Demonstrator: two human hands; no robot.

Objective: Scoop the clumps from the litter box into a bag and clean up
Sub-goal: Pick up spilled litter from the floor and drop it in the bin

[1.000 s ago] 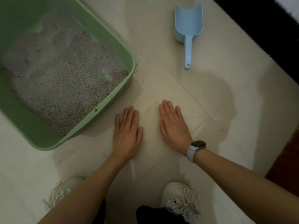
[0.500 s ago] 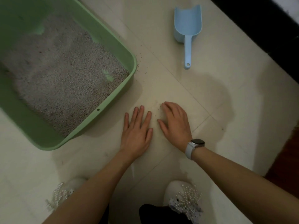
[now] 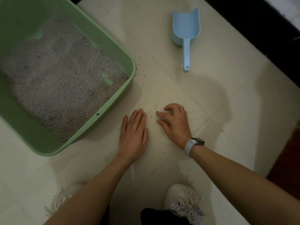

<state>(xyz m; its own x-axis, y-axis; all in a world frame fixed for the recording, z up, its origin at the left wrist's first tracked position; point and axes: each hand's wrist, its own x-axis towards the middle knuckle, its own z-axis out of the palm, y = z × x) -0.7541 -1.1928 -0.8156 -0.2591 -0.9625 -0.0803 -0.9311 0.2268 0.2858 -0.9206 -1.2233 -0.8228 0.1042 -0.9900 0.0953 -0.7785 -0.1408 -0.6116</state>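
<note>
The tiled floor (image 3: 227, 127) is pale, smooth and glossy, so loose grains should slide across it easily. On it sits the litter box (image 3: 113, 46), a green plastic tub with rounded corners and a rolled rim, holding a sloped bed of grey gravelly litter (image 3: 56, 78); full like this it is probably heavy and best gripped by the rim. Right of the box, well apart, lies the blue scoop (image 3: 186, 33), light stiff plastic, to be taken by its slim handle. Just right of the box's near corner the left hand (image 3: 133, 135) lies flat and released on the tile. The right hand (image 3: 176, 124) is beside it, fingers curled as if raking; whether they hold any of the spilled grains (image 3: 151, 116) I cannot tell. No bag is in view.
</note>
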